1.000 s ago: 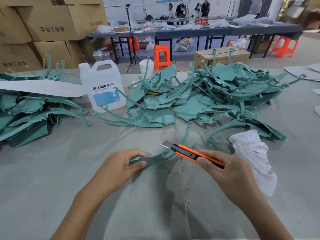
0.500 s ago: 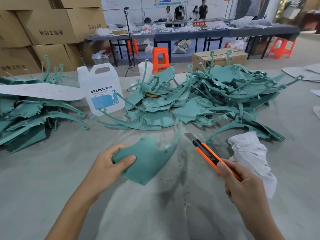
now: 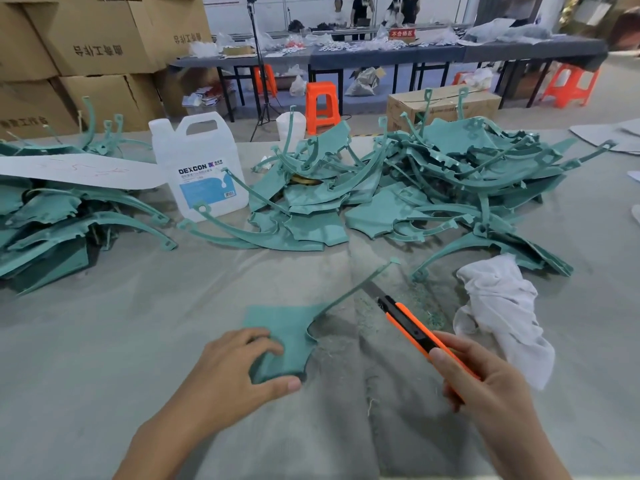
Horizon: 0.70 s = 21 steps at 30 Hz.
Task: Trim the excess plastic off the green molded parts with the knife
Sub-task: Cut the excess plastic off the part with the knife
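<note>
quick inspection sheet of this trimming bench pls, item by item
surface: grey cloth-covered table, green shavings by the knife.
job's things: one green part in front; orange knife, blade out beside the part's thin arm; heaps of green parts behind.
clutter: white jug, white rag, white sheet.
hands: left hand grips the part's near edge; right hand holds the knife.
cables: nothing seen.
surroundings: cardboard boxes, orange stool, tripod, people at a far table.
</note>
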{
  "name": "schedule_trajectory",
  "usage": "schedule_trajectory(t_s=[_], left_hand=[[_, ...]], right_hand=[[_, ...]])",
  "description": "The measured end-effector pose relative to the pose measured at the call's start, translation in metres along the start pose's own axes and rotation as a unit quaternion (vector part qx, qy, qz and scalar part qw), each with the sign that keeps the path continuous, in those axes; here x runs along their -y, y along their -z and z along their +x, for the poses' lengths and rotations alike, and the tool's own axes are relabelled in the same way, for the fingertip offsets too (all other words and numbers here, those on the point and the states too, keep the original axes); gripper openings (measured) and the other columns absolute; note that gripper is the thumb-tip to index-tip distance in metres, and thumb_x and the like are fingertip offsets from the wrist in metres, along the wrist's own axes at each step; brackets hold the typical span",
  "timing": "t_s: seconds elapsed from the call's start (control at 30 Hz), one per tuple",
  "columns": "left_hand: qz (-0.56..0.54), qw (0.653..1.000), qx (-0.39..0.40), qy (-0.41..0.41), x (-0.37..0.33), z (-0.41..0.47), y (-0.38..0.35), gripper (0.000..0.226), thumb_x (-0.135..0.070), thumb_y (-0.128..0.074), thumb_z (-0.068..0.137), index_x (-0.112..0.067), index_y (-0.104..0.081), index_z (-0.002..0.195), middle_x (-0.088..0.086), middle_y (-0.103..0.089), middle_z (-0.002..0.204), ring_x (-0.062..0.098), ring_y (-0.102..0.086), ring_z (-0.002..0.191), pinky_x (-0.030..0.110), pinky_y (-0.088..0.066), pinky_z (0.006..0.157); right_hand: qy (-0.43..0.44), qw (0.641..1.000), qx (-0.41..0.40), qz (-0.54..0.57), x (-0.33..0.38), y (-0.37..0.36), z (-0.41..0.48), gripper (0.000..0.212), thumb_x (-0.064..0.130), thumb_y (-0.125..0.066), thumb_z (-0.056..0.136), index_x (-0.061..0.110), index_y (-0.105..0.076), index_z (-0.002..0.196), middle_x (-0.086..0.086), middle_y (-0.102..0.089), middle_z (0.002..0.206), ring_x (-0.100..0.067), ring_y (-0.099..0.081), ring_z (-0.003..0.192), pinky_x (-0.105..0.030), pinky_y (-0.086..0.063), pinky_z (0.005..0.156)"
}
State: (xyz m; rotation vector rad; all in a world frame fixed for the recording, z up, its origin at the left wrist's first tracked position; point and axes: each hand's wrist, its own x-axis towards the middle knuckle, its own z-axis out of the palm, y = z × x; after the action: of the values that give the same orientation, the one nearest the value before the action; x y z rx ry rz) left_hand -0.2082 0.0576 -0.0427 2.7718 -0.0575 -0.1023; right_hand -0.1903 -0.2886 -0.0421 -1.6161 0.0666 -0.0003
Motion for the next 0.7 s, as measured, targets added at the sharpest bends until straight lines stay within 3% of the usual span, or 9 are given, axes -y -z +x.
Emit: schedule_trajectory(t_s=[0.13,0.23,0.33,0.47,0.57,0.7], left_hand=[[0.005,0.998,-0.039,0.053,-0.009,0.016,-0.011,0.108,-0.107,-0.032,0.053,-0.046,-0.037,0.142,-0.012,-0.018,0.162,0.011,-0.010,0.150,0.037,-0.017,0.120],[-0.007,0.996,-0.021,0.085,-0.012,0.024,-0.022,0.127,-0.109,-0.029,0.048,-0.041,-0.016,0.155,-0.007,0.005,0.168,0.012,0.004,0.154,0.042,-0.003,0.124],[-0.016,0.995,-0.034,0.090,-0.007,0.027,-0.028,0.132,-0.109,-0.030,0.046,-0.038,-0.014,0.156,-0.009,0.005,0.168,0.008,0.004,0.153,0.039,0.000,0.124],[0.000,0.996,-0.053,0.077,-0.007,0.025,-0.030,0.129,-0.106,-0.033,0.051,-0.035,-0.015,0.157,-0.006,0.002,0.168,0.010,0.001,0.153,0.040,-0.003,0.124],[0.010,0.995,-0.066,0.072,-0.009,0.024,-0.031,0.122,-0.100,-0.040,0.056,-0.034,-0.018,0.157,-0.005,0.000,0.169,0.012,-0.002,0.153,0.038,-0.006,0.123],[-0.008,0.996,-0.058,0.074,-0.008,0.024,-0.029,0.126,-0.098,-0.044,0.055,-0.032,-0.016,0.158,-0.006,0.002,0.169,0.013,0.000,0.154,0.034,-0.008,0.124]], right_hand=[[0.040,0.995,0.049,-0.084,0.008,-0.003,0.000,0.033,0.005,-0.076,0.085,0.036,-0.077,0.099,-0.004,-0.071,0.071,-0.017,-0.063,0.055,-0.027,-0.051,0.048],[0.083,0.970,0.106,-0.203,0.014,-0.006,0.001,0.030,0.020,-0.074,0.089,0.044,-0.066,0.105,0.008,-0.076,0.087,-0.016,-0.067,0.061,-0.028,-0.054,0.057],[0.124,0.931,0.147,-0.311,0.020,-0.010,0.005,0.023,0.036,-0.069,0.090,0.045,-0.060,0.109,0.024,-0.073,0.087,-0.008,-0.062,0.059,-0.016,-0.045,0.054],[0.155,0.909,0.158,-0.353,0.024,-0.023,0.017,0.018,0.041,-0.072,0.089,0.048,-0.066,0.105,0.037,-0.068,0.086,0.003,-0.064,0.070,-0.012,-0.043,0.061],[0.159,0.895,0.186,-0.373,0.022,-0.027,0.027,0.023,0.047,-0.072,0.087,0.049,-0.070,0.111,0.032,-0.069,0.089,0.005,-0.065,0.079,-0.013,-0.043,0.067],[0.187,0.880,0.207,-0.385,0.023,-0.028,0.040,0.019,0.047,-0.068,0.091,0.048,-0.070,0.110,0.026,-0.070,0.082,0.000,-0.065,0.074,-0.018,-0.045,0.063]])
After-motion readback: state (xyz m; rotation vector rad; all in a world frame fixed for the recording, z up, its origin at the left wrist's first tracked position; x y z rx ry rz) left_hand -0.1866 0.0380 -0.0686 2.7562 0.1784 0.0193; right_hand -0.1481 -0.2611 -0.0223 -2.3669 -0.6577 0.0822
